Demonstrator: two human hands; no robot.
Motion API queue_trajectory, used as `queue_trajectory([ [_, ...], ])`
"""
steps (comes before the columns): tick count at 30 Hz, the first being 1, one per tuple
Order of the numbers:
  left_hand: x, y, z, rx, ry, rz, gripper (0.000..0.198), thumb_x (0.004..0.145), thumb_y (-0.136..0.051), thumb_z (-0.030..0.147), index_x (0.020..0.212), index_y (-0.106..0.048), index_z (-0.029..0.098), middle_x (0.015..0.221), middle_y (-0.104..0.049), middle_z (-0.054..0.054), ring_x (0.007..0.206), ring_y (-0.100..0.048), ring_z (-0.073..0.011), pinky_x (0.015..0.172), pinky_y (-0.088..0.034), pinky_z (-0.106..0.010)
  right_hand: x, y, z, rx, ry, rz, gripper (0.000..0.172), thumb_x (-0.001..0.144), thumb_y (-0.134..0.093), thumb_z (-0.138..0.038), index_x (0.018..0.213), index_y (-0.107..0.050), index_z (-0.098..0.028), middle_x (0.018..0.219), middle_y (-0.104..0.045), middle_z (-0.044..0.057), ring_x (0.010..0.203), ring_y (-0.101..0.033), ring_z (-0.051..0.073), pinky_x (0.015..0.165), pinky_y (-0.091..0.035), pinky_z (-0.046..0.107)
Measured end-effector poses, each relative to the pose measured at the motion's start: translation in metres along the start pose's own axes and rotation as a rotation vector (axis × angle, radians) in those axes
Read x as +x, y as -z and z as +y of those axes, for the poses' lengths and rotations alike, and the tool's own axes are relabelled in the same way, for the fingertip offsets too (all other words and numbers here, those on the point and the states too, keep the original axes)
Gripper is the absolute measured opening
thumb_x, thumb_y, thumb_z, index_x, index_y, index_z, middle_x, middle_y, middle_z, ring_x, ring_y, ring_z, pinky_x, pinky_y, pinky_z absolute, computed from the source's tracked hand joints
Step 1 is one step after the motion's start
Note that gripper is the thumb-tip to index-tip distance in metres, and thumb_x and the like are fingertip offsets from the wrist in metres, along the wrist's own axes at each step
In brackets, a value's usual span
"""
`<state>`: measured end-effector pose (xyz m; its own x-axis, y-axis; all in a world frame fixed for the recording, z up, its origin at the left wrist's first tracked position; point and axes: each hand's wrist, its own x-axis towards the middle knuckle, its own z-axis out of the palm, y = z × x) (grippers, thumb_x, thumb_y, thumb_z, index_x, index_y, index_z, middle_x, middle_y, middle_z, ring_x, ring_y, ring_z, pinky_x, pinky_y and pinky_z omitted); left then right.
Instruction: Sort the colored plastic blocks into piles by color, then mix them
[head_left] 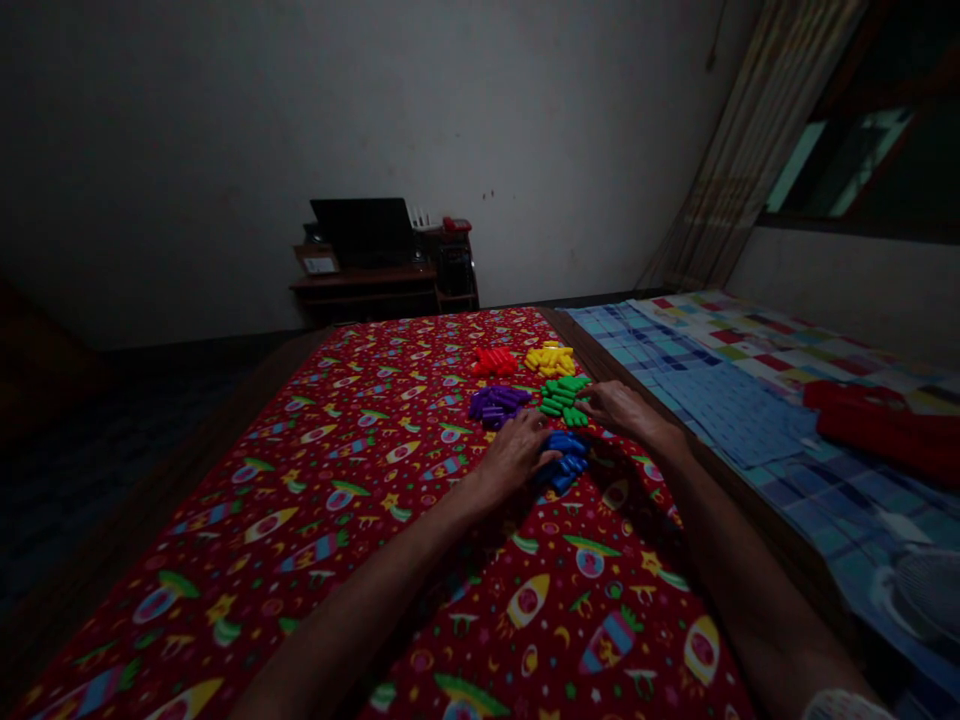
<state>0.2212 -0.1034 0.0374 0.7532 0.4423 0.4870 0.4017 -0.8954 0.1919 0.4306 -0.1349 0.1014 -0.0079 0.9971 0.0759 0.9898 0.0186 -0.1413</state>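
Small rod-shaped plastic pieces lie in heaps sorted by colour on a red patterned cloth (322,510). My left hand (517,450) reaches in between the purple pieces (496,402) and the blue pieces (566,465). Its thumb is spread out over the blue heap, and the hand covers part of that heap. My right hand (616,408) is at the right edge of the green pieces (561,395), its fingertips touching or very close to them, thumb and fingers slightly apart. Beyond sit the red pieces (493,361) and the yellow pieces (551,358).
To the right, a bed surface with a blue checked sheet (720,400) holds a dark red garment (889,425) and a round fan-like object (930,590). Against the back wall stands a small desk (367,278) with a dark monitor (364,230). A curtain (739,140) hangs by the window.
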Motion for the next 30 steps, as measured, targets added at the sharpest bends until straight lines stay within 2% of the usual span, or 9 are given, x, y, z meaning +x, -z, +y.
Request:
queue_trajectory([
  [3,-0.012,0.013,-0.007,-0.029,0.019,0.074,0.031,0.096,-0.046,0.035,0.116,-0.061,0.016,0.121,-0.058,-0.013,0.114,-0.053,-0.0234,0.096,-0.048,-0.041,0.005,-0.008,0.009,0.049,0.004,0.078,0.027,0.088,-0.055,-0.036,0.096,-0.074,-0.019,0.083,-0.072,0.009,0.07,-0.063,0.018,0.06,-0.035,0.025],
  [6,-0.037,0.035,-0.032,-0.003,0.116,0.136,0.034,0.098,-0.037,0.032,0.118,-0.06,0.017,0.118,-0.06,-0.011,0.113,-0.054,-0.0217,0.097,-0.047,-0.04,0.012,-0.019,0.022,0.136,-0.048,0.281,0.032,0.089,-0.048,-0.034,0.084,-0.074,-0.017,0.075,-0.071,0.008,0.066,-0.062,0.017,0.061,-0.035,0.026],
  [10,-0.095,0.074,-0.091,0.116,0.358,0.159,0.037,0.094,-0.037,0.037,0.113,-0.064,0.019,0.116,-0.062,-0.011,0.111,-0.056,-0.0241,0.096,-0.047,-0.041,0.021,-0.038,0.039,0.345,-0.193,0.61,0.04,0.089,-0.041,-0.037,0.072,-0.069,-0.015,0.068,-0.069,0.008,0.06,-0.06,0.017,0.059,-0.036,0.027],
  [12,-0.132,0.095,-0.124,0.186,0.516,0.195,0.038,0.09,-0.038,0.038,0.106,-0.066,0.017,0.111,-0.065,-0.012,0.108,-0.058,-0.0257,0.096,-0.047,-0.042,0.023,-0.051,0.045,0.482,-0.241,0.685,0.043,0.088,-0.038,-0.042,0.07,-0.067,-0.015,0.066,-0.068,0.007,0.059,-0.059,0.017,0.058,-0.038,0.026],
  [16,-0.199,0.135,-0.165,0.264,0.957,0.316,0.032,0.08,-0.044,0.033,0.094,-0.067,0.016,0.091,-0.069,-0.007,0.096,-0.062,-0.0268,0.087,-0.05,-0.043,0.025,-0.079,0.053,0.584,-0.308,0.676,0.043,0.084,-0.038,-0.045,0.072,-0.066,-0.015,0.067,-0.069,0.008,0.06,-0.059,0.018,0.06,-0.041,0.027],
  [20,-0.221,0.157,-0.166,0.043,1.409,0.545,0.02,0.072,-0.048,0.029,0.079,-0.065,0.02,0.066,-0.068,0.001,0.074,-0.065,-0.0224,0.065,-0.052,-0.032,0.025,-0.095,0.057,0.516,-0.332,0.62,0.042,0.082,-0.039,-0.042,0.078,-0.069,-0.014,0.076,-0.071,0.011,0.069,-0.063,0.021,0.065,-0.042,0.029],
  [22,-0.218,0.16,-0.161,-0.025,1.451,0.599,0.015,0.07,-0.051,0.026,0.076,-0.064,0.021,0.064,-0.068,0.004,0.076,-0.066,-0.0203,0.063,-0.05,-0.027,0.026,-0.097,0.059,0.498,-0.332,0.573,0.043,0.082,-0.038,-0.04,0.079,-0.07,-0.013,0.078,-0.072,0.011,0.071,-0.064,0.022,0.066,-0.042,0.029],
  [26,-0.215,0.158,-0.162,-0.001,1.379,0.442,0.016,0.07,-0.053,0.032,0.078,-0.066,0.027,0.069,-0.071,0.009,0.082,-0.067,-0.0202,0.06,-0.047,-0.023,0.026,-0.097,0.061,0.445,-0.334,0.508,0.042,0.082,-0.037,-0.038,0.081,-0.071,-0.013,0.079,-0.072,0.011,0.074,-0.064,0.023,0.068,-0.043,0.03],
  [30,-0.224,0.156,-0.172,0.015,1.368,0.396,0.022,0.072,-0.05,0.034,0.083,-0.068,0.028,0.074,-0.073,0.008,0.081,-0.068,-0.0204,0.058,-0.047,-0.023,0.027,-0.096,0.059,0.435,-0.343,0.509,0.042,0.083,-0.037,-0.038,0.082,-0.072,-0.014,0.079,-0.072,0.011,0.075,-0.065,0.023,0.068,-0.043,0.03],
])
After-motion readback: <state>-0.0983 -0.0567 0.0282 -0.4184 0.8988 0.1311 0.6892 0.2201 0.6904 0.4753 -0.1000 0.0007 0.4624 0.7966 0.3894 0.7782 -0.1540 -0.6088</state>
